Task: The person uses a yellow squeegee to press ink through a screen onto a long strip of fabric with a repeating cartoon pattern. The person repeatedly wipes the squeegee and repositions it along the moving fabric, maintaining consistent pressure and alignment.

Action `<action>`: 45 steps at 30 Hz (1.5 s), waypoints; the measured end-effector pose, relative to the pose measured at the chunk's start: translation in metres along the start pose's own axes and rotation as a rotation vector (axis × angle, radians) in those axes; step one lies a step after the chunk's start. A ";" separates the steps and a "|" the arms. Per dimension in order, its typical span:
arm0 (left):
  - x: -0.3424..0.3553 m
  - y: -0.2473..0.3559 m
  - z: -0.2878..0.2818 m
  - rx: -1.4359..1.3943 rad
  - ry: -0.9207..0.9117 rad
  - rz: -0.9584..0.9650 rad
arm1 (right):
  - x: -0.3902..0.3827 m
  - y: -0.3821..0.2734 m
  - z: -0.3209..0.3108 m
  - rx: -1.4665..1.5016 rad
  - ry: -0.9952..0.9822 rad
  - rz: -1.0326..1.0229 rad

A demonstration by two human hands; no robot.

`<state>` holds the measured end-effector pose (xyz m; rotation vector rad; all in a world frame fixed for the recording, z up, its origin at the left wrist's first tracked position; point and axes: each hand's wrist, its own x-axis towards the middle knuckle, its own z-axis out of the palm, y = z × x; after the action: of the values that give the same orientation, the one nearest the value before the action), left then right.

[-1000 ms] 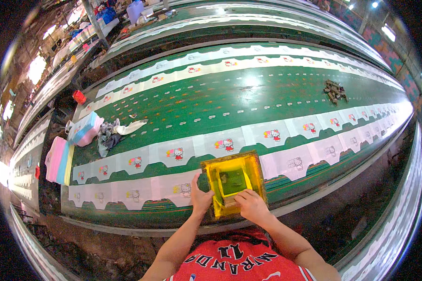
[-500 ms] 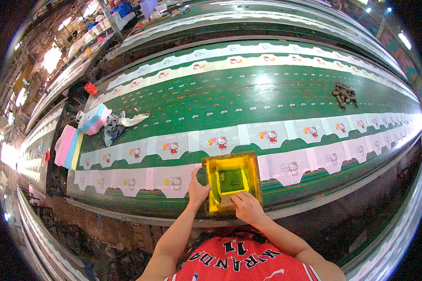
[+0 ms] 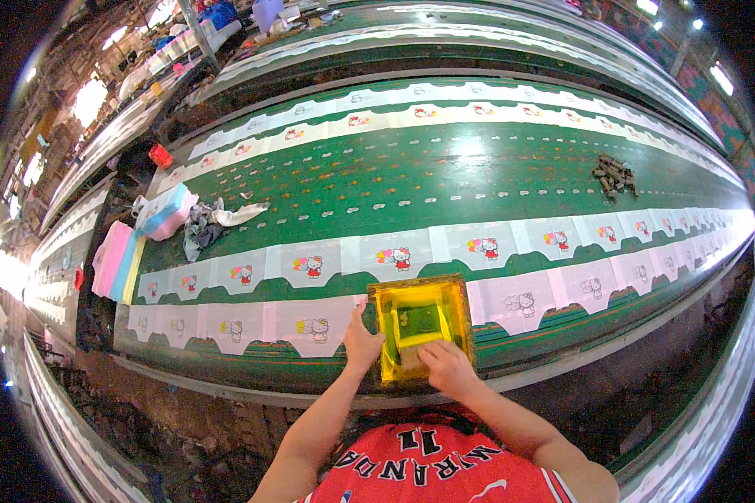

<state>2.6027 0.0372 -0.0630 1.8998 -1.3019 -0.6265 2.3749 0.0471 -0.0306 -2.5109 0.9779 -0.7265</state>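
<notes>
A yellow screen-printing frame (image 3: 465, 314) lies flat over the near row of pale pink fabric pieces (image 3: 344, 314) at the front edge of the green table. My left hand (image 3: 362, 344) grips the frame's left side, thumb toward its lower part. Inside the frame, my right hand (image 3: 449, 366) is closed on a pale squeegee (image 3: 412, 355), close to the near wall. Yellow ink or film shows in the frame around a darker green window. The fabric under the frame is hidden. Left of it, the pieces bear grey and yellow cartoon cat prints.
Another row of white pieces (image 3: 403, 251) with red-coloured prints runs just beyond. Stacked pastel fabric (image 3: 116, 260) and a crumpled grey cloth (image 3: 201, 232) lie at the left. Dark short pieces (image 3: 614, 178) are heaped at the right. A red container (image 3: 160, 156) stands farther left.
The view has shifted slightly. My right hand and the squeegee have moved a little within the frame, the squeegee now more tilted. My left hand keeps its grip on the side.
</notes>
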 end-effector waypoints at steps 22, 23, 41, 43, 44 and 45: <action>-0.009 0.037 0.009 -0.132 0.047 0.016 | -0.007 0.008 -0.044 0.005 0.008 -0.003; -0.009 0.048 0.018 -0.149 0.057 0.027 | -0.008 0.014 -0.055 0.016 0.017 -0.003; -0.037 0.173 0.189 -0.168 -0.007 -0.066 | -0.109 0.155 -0.166 0.003 -0.033 0.073; -0.037 0.173 0.190 -0.147 -0.002 -0.031 | -0.108 0.157 -0.169 0.024 -0.037 0.061; -0.037 0.173 0.191 -0.138 -0.001 -0.012 | -0.108 0.158 -0.169 0.022 -0.051 0.054; -0.035 0.171 0.191 -0.126 -0.005 -0.024 | -0.109 0.160 -0.169 0.019 -0.064 0.047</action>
<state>2.3517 -0.0235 -0.0447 1.8152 -1.2150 -0.7093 2.1255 -0.0116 -0.0079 -2.4705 0.9996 -0.6344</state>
